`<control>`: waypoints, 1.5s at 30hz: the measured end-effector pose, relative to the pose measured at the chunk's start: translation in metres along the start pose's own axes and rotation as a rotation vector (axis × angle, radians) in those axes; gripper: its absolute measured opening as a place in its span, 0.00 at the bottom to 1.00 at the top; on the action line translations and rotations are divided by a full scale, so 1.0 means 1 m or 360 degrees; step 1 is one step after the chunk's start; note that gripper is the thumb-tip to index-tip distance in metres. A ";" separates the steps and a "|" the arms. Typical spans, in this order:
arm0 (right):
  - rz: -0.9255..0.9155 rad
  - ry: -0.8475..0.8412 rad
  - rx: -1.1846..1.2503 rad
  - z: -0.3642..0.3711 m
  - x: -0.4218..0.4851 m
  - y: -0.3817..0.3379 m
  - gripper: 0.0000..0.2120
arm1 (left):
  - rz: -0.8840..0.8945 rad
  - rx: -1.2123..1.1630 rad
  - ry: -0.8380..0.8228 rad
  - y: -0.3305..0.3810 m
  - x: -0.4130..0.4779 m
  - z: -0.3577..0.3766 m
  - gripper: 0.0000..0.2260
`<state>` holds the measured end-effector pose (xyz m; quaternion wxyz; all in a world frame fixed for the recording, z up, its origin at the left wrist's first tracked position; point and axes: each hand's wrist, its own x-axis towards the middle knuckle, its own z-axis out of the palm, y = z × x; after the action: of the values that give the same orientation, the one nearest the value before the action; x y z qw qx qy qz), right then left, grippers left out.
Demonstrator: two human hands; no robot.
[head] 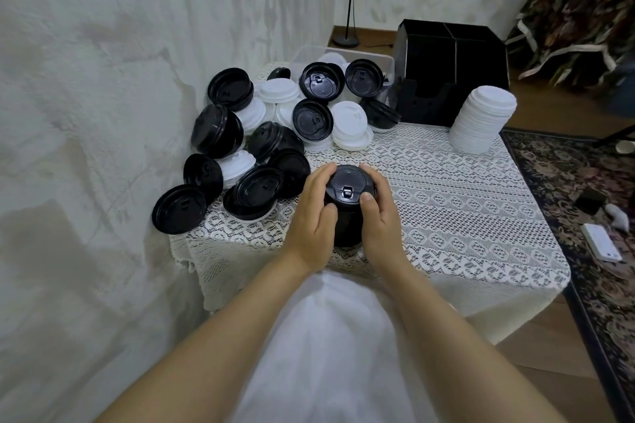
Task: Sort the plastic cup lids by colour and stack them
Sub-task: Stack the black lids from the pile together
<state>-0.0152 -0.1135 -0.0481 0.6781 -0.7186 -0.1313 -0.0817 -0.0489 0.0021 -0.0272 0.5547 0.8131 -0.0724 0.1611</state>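
**Q:** Hands, status?

**A:** Both occupied. My left hand curls round the left wall of the black stack. My right hand wraps the right wall, thumb lying on the top lid's rim beside the sip flap. Neither is free.

**Q:** Position of the stack?

**A:** Upright on the counter, near the front edge, directly before me. The white stack stands well apart at the far right. The unsorted pile, black and white mixed, heaps at the far left against the wall, and some lids sit in a clear tub behind it.

**Q:** Handling notes?

**A:** Judgement only: thin moulded plastic, so light, slightly springy, smooth and probably slippery. A nested column will likely shear or tip if pushed only at the top (the white one looks to lean, though the wide lens may cause that). Best hold is on the side walls, opposite sides, low to middle. Any downward seating pressure should go on the rim, not the flap.

**Q:** Surface and room?

**A:** A lace cloth covers the counter and hangs over its front edge. The openwork should resist sliding but could catch a lid rim. A black divided organiser sits at the back, just behind the white stack. A patterned rug lies on the floor to the right, with small items on it that I cannot identify.
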 end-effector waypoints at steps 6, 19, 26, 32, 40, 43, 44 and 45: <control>-0.0013 0.0045 -0.0042 0.003 -0.001 0.002 0.19 | 0.0023 0.0051 -0.0001 -0.003 0.000 0.000 0.26; -0.0015 0.0035 -0.0066 0.003 -0.003 0.000 0.18 | 0.0209 0.0825 0.0099 -0.003 -0.004 -0.047 0.21; 0.0057 0.0029 -0.0001 0.002 -0.003 0.001 0.20 | 0.0004 0.1061 0.0285 -0.027 -0.018 -0.081 0.16; 0.0064 0.0028 0.0001 0.002 -0.003 0.001 0.18 | -0.0023 0.1167 0.0247 -0.034 -0.022 -0.087 0.09; 0.0071 0.0028 -0.0013 0.001 -0.004 -0.001 0.17 | -0.0005 0.1037 0.0271 -0.030 -0.020 -0.086 0.06; 0.0067 0.0025 -0.0014 0.001 -0.004 -0.001 0.19 | 0.0023 0.0984 0.0338 -0.024 -0.018 -0.089 0.06; 0.0068 0.0025 -0.0017 0.001 -0.004 0.000 0.19 | 0.0028 0.0958 0.0370 -0.021 -0.016 -0.090 0.06; 0.0067 0.0022 -0.0019 0.001 -0.004 0.000 0.19 | 0.0034 0.0919 0.0406 -0.016 -0.014 -0.090 0.07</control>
<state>-0.0190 -0.1125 -0.0489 0.6762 -0.7246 -0.1110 -0.0733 -0.0737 0.0910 -0.0165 0.3039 0.9094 0.0379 0.2814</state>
